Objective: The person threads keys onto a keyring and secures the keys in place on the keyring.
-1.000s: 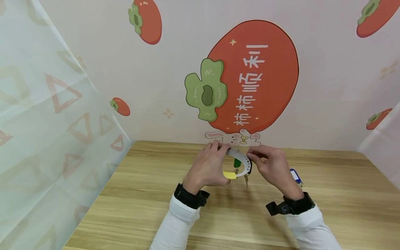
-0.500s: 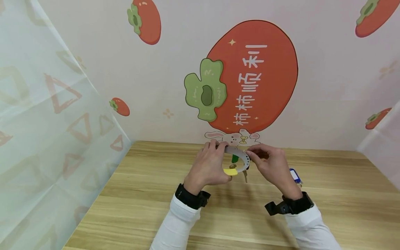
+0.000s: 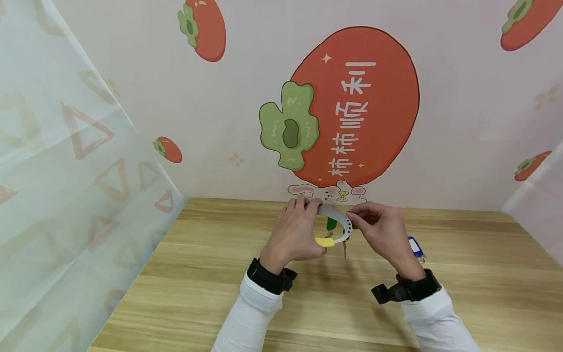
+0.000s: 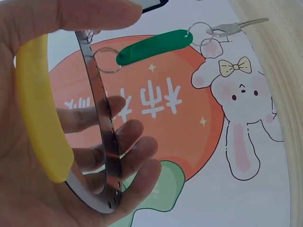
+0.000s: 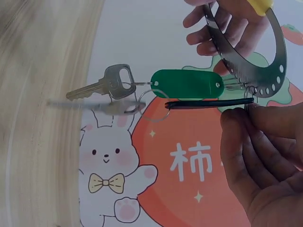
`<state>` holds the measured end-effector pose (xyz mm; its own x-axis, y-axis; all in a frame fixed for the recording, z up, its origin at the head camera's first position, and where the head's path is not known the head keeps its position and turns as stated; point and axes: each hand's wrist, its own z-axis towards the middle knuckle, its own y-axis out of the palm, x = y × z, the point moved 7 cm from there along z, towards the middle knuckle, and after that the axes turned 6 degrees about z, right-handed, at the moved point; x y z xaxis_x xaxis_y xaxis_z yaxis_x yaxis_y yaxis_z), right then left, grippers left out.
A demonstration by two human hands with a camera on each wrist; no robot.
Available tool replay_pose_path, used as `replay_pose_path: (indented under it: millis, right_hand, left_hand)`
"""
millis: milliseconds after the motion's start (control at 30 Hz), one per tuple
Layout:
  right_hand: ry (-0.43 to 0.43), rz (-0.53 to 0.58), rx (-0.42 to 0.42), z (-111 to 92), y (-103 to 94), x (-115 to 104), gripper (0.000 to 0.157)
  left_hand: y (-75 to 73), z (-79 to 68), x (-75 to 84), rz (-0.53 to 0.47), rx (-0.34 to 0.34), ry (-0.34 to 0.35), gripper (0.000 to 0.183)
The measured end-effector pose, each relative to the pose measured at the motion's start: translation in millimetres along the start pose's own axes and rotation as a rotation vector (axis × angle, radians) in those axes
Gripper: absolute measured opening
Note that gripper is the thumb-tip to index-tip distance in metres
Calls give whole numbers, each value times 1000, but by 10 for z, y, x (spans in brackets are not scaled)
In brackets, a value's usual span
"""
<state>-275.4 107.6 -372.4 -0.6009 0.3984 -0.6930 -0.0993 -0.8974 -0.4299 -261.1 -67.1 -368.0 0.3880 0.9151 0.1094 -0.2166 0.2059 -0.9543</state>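
My left hand [image 3: 292,232] grips a curved metal key holder [image 3: 345,222] by its yellow handle [image 4: 42,109]. A row of small holes runs along the metal band. A green key tag [image 5: 187,84] hangs from the band by a ring, with a silver key [image 5: 116,82] on its other end. Thumb and fingers of my right hand [image 3: 381,232] pinch a small ring [image 5: 246,100] right at the holed band. From that ring hangs a dark key tag [image 5: 208,103], seen edge-on, with a second key [image 5: 111,108] blurred below the first tag.
A blue key tag [image 3: 414,246] with a white label lies on the wooden table [image 3: 325,303], partly behind my right wrist. Behind the table stands a backdrop [image 3: 211,122] printed with persimmons and a rabbit. A pale patterned sheet [image 3: 75,195] borders the left side.
The right hand has shifted slightly left against the holder. The dark tag, earlier showing at the band's right side, now sits mostly behind the band, and its key has swung a little.
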Motion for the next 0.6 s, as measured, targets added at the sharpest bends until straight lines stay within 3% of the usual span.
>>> replay_pose_path:
  millis: [333, 433, 600]
  right_hand:
    - [-244, -76, -44, -4, -5, -136, 21]
    - [-243, -74, -37, -5, -11, -131, 20]
    - [-136, -60, -10, 1, -17, -63, 13]
  left_hand:
    - [24, -1, 10, -39, -67, 29, 89]
    - [23, 4, 13, -42, -59, 22, 88]
    - [14, 6, 4, -47, -21, -6, 86]
